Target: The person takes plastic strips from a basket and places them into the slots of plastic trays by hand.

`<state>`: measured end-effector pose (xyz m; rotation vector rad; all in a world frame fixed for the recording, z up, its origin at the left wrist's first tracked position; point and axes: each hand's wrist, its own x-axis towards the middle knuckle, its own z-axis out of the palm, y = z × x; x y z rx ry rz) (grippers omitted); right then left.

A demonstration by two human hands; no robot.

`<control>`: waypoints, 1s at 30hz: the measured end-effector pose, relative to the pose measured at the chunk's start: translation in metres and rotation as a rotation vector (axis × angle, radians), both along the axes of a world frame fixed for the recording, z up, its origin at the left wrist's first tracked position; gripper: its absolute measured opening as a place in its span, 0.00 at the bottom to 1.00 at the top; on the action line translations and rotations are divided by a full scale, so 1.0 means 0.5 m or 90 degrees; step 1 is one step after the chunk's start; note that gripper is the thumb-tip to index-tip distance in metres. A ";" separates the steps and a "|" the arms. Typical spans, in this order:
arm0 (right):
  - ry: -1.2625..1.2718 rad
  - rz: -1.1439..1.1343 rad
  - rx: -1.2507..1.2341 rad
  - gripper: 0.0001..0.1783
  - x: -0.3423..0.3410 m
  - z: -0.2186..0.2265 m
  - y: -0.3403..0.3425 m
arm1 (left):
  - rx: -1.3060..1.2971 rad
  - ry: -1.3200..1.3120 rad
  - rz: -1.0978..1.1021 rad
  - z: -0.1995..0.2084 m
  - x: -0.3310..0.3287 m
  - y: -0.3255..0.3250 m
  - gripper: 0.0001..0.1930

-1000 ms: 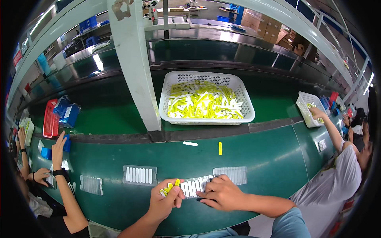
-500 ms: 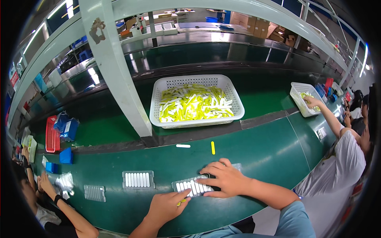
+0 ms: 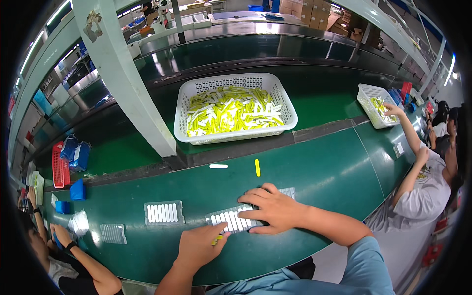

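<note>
A clear plastic tray [image 3: 212,216] with white strips side by side in its slots lies in front of me. My left hand [image 3: 199,246] is closed around a yellow-green strip [image 3: 217,239], its index fingertip on the tray's near left part. Across the tray's right end lies my right hand [image 3: 275,211], fingers at its far edge and thumb near its close edge, gripping it and hiding part of it. Just beyond that hand another clear tray [image 3: 290,192] shows partly. To the left stands a tray filled with white strips [image 3: 163,213].
One white strip [image 3: 219,166] and one yellow strip [image 3: 257,167] lie loose on the green table. Behind them stands a white basket [image 3: 236,136] of mixed strips, beside a metal post [image 3: 128,83]. Co-workers sit left and right; the right one reaches into another basket [image 3: 376,120].
The view has shifted slightly, so the scene sits higher and further left. My hands stay on the same tray. The left co-worker now has a blue thing in hand.
</note>
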<state>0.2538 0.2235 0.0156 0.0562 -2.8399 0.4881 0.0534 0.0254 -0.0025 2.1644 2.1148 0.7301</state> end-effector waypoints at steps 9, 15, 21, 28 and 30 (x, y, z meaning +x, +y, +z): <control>0.032 -0.038 0.017 0.27 0.009 -0.005 -0.014 | -0.343 -1.268 0.028 0.031 -0.026 -0.014 0.19; 0.097 -0.024 -0.209 0.19 0.005 0.002 -0.046 | -0.505 -1.245 -0.044 0.017 -0.004 -0.003 0.19; 0.044 -0.078 -0.371 0.10 0.000 0.030 -0.082 | -0.491 -1.061 -0.084 0.018 0.020 -0.003 0.19; 0.046 -0.272 -0.918 0.03 0.034 0.048 0.023 | -0.479 -1.151 -0.057 0.017 0.005 -0.008 0.16; -0.021 -0.244 -0.783 0.03 0.048 0.034 0.075 | -0.417 -1.183 0.004 0.007 0.013 -0.009 0.15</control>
